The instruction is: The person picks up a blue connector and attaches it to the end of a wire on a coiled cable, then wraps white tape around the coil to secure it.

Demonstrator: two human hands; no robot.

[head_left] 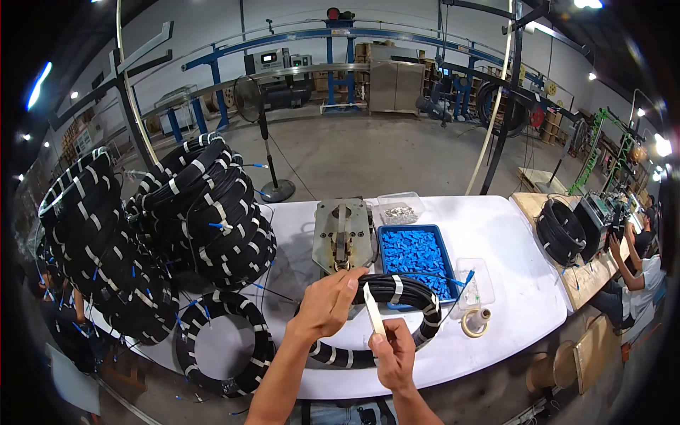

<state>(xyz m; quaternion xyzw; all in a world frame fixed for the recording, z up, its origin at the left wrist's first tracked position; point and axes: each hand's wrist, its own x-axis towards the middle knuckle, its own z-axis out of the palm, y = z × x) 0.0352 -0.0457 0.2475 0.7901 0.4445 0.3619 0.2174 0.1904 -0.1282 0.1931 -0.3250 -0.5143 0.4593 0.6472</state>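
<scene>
At the lower centre of the frame, the left hand (327,301) and right hand (394,352) have fingers pinched on a white tape strip (373,309) above the black cable coil (379,322) on the tabletop (496,234), just below the blue tray (416,252).

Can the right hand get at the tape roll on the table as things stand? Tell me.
Probably yes. The right hand pinches a white strip, so it is not free, but the tape roll stands just to its right on bare white table, beside the black cable coil, with nothing between them.
</scene>
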